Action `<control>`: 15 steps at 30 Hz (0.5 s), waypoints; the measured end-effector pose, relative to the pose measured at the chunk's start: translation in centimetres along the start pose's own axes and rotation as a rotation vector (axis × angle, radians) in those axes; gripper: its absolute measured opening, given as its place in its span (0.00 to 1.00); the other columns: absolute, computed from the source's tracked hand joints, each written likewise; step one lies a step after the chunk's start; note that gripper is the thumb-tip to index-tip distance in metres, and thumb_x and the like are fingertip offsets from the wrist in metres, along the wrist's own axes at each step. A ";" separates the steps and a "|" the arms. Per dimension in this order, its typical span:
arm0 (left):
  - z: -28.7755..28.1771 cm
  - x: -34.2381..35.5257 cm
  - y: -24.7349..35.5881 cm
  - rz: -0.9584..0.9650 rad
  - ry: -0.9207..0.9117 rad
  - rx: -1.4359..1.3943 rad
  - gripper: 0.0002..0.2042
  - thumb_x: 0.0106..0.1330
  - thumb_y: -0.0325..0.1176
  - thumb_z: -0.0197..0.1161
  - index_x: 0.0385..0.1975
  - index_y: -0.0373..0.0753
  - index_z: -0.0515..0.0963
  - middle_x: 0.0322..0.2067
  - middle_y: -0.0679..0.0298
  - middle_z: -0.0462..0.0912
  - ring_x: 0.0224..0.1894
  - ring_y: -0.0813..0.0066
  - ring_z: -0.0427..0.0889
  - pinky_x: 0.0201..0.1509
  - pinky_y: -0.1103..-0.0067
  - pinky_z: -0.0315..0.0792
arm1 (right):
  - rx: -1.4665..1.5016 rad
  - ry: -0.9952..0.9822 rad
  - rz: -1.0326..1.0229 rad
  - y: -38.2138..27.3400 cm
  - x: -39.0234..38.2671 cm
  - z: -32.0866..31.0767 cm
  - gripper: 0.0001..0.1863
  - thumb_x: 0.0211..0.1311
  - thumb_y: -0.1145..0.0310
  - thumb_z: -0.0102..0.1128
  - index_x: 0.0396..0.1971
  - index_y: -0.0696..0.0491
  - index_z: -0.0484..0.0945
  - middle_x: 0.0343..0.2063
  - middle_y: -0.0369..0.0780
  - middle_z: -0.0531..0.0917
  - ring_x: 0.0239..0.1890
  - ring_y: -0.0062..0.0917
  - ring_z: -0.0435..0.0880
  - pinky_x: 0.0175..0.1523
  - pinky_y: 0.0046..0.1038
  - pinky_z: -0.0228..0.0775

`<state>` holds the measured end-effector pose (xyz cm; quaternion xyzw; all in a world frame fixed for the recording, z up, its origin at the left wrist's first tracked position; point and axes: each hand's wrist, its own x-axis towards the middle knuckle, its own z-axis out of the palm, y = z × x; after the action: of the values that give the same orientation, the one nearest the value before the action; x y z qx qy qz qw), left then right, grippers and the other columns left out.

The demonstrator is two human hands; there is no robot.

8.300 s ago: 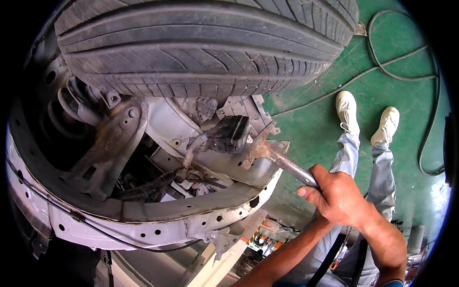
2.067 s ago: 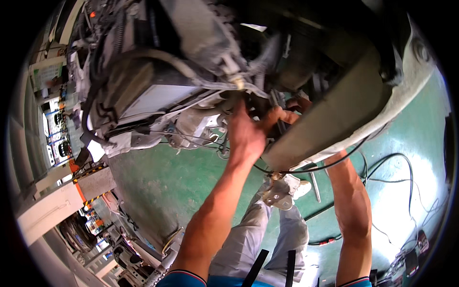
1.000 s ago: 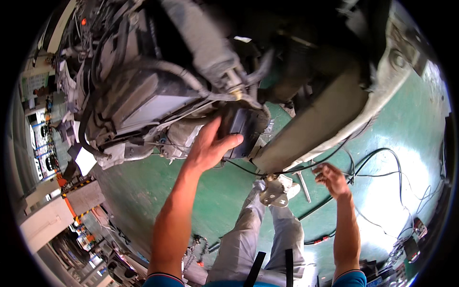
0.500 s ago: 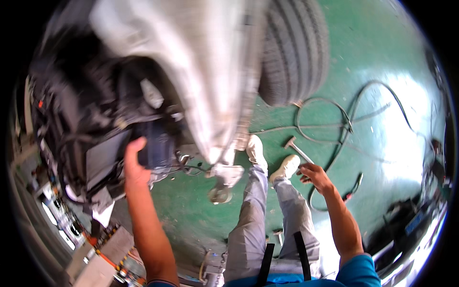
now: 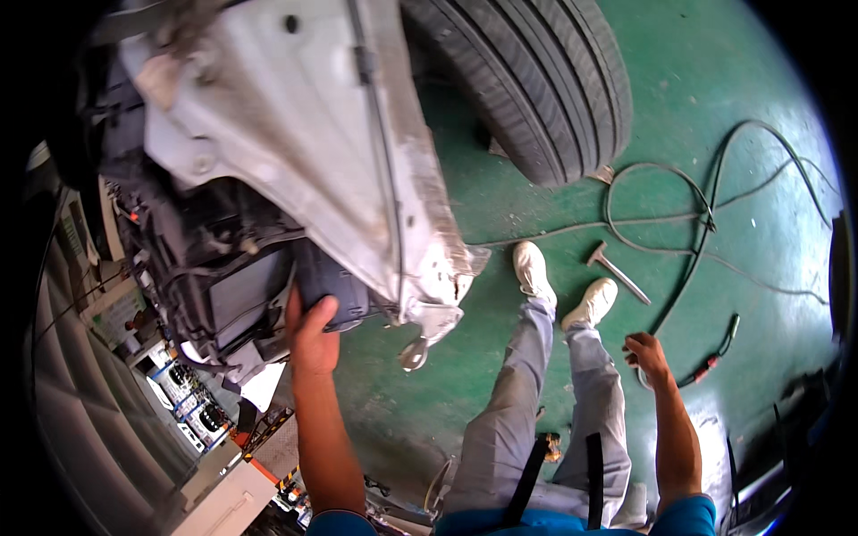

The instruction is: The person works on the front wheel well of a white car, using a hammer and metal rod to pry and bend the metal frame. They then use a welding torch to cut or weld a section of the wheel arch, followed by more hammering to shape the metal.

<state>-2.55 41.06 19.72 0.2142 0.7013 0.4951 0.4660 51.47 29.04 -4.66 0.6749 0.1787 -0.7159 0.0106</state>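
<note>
Black box (image 5: 335,279) beside the white panel (image 5: 308,147) seems light, stiff, best held where our left hand (image 5: 313,338) grips its end; our right hand (image 5: 647,352) is empty, loosely curled.

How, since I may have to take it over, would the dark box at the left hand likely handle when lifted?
The dark box looks like plastic, so it is probably light for its size. Its flat sides and squared edges suggest stiffness and little rolling. Its smooth-looking face may be slippery.

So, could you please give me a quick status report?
Left fingers gripping black box; right fingers loosely curled, apparently empty; pale metal panel partly overlaps box in view.
</note>
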 end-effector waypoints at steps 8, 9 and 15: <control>0.8 0.2 -0.2 0.029 0.029 -0.008 0.35 0.54 0.28 0.58 0.66 0.31 0.63 0.60 0.56 0.73 0.62 0.64 0.72 0.68 0.69 0.63 | -0.186 0.024 -0.039 0.4 0.6 -2.1 0.16 0.60 0.63 0.57 0.38 0.61 0.80 0.28 0.40 0.82 0.25 0.23 0.79 0.30 0.26 0.72; 0.7 0.2 -0.5 0.027 0.021 -0.008 0.35 0.54 0.28 0.58 0.67 0.31 0.62 0.60 0.56 0.72 0.62 0.64 0.71 0.69 0.68 0.62 | -0.201 0.036 -0.031 0.3 0.7 -2.0 0.16 0.60 0.62 0.57 0.36 0.61 0.79 0.28 0.40 0.82 0.25 0.23 0.80 0.30 0.26 0.72; -4.7 1.3 -3.0 -0.068 -0.087 -0.233 0.36 0.50 0.27 0.64 0.64 0.31 0.64 0.55 0.59 0.75 0.57 0.66 0.75 0.64 0.71 0.67 | -0.253 0.016 -0.019 -0.2 1.4 -1.4 0.15 0.62 0.62 0.56 0.39 0.60 0.80 0.28 0.39 0.82 0.24 0.23 0.79 0.29 0.26 0.73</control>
<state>-6.71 38.43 16.80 0.1558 0.6250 0.5476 0.5340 52.63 29.88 -5.99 0.6720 0.2739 -0.6824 0.0875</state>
